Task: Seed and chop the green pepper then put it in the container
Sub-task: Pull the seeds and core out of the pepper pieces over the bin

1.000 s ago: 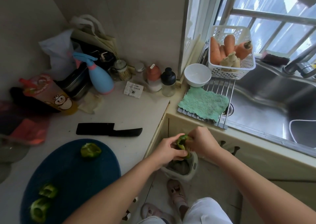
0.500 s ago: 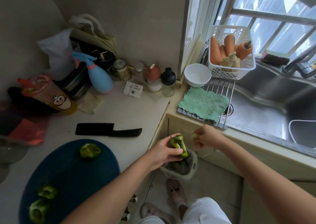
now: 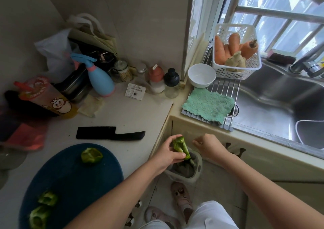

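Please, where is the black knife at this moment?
In the head view the black knife lies flat on the pale counter, left of centre, just beyond the far edge of the blue cutting board.

Head-worn view, forward and down (wide-angle), close

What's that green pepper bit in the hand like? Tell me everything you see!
The pepper piece is a shiny, bright green strip of cut pepper, curved like a little boat, with its paler hollow inside facing the camera. The left hand pinches it between thumb and fingers, tilted, one end up and the other pointing down. It is held in the air past the counter edge, right above a grey bin on the floor. Nothing else touches it.
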Tool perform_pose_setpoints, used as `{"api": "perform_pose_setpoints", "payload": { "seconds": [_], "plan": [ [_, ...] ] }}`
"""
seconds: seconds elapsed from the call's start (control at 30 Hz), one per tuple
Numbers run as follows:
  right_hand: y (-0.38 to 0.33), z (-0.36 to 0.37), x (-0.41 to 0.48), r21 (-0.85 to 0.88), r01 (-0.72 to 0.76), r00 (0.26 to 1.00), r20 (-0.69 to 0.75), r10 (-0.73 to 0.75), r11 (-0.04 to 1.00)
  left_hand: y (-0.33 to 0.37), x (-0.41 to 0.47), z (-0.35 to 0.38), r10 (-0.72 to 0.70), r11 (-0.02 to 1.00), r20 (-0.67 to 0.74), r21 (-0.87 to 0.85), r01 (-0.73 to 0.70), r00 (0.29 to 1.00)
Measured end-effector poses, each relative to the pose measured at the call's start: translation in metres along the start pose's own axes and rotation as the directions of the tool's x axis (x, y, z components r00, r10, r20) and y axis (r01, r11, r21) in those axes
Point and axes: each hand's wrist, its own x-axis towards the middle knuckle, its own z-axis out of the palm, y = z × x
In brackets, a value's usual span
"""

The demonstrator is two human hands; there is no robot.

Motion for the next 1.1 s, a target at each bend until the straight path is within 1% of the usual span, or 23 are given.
{"api": "perform_pose_setpoints", "payload": {
  "seconds": [0.07,0.13,0.17,0.2,0.27,0.37,0.43,0.5,0.67,0.8,0.9,1.0,1.1],
  "plan": [
    [-0.005,-0.005,-0.005,0.08,0.027,0.997,-0.071,-0.021,0.996,-0.001,0.002,0.002,0.01,1.0,-0.02,0.025,-0.009,1.0],
    [-0.013,-0.008,-0.01,0.142,0.071,0.996,-0.061,-0.062,0.987,-0.001,0.003,0.003,0.012,1.0,-0.018,0.023,-0.012,1.0],
    [-0.017,-0.008,-0.013,0.136,0.098,0.994,-0.053,-0.092,0.986,0.0,0.004,0.004,0.006,1.0,-0.005,0.009,-0.006,1.0],
    [-0.02,-0.008,-0.014,0.119,0.122,0.992,-0.059,-0.116,0.985,0.001,0.003,0.005,-0.004,1.0,0.015,-0.007,0.004,1.0],
    [-0.022,-0.007,-0.014,0.093,0.165,0.981,-0.116,-0.154,0.982,0.003,0.002,0.008,-0.021,0.999,0.062,-0.03,0.023,0.998],
    [-0.022,-0.011,-0.011,-0.012,0.262,0.945,-0.198,-0.259,0.965,0.007,-0.001,0.007,-0.044,0.998,0.132,-0.034,0.048,0.99],
    [-0.02,-0.014,-0.009,-0.081,0.296,0.931,-0.2,-0.306,0.952,0.01,-0.003,0.005,-0.061,0.998,0.182,-0.017,0.065,0.981],
    [-0.017,-0.015,-0.007,-0.117,0.291,0.933,-0.185,-0.309,0.95,0.013,-0.003,0.005,-0.066,0.998,0.206,0.03,0.061,0.976],
    [-0.02,-0.014,-0.004,-0.178,0.284,0.94,-0.143,-0.31,0.942,0.016,-0.005,0.006,-0.072,0.989,0.196,0.137,0.045,0.978],
    [-0.023,-0.014,-0.003,-0.175,0.314,0.927,-0.158,-0.341,0.933,0.015,-0.005,0.004,-0.066,0.992,0.159,0.117,0.047,0.985],
    [-0.025,-0.015,-0.003,-0.175,0.365,0.899,-0.19,-0.395,0.914,0.016,-0.004,0.003,-0.047,0.997,0.135,0.072,0.037,0.99],
    [-0.022,-0.016,-0.005,-0.153,0.432,0.854,-0.246,-0.458,0.889,0.02,-0.004,0.001,-0.04,0.999,0.135,0.041,0.035,0.99],
    [-0.016,-0.017,-0.008,-0.171,0.517,0.801,-0.251,-0.544,0.839,0.023,-0.004,0.0,-0.052,0.997,0.148,0.056,0.045,0.988]
  ]
}}
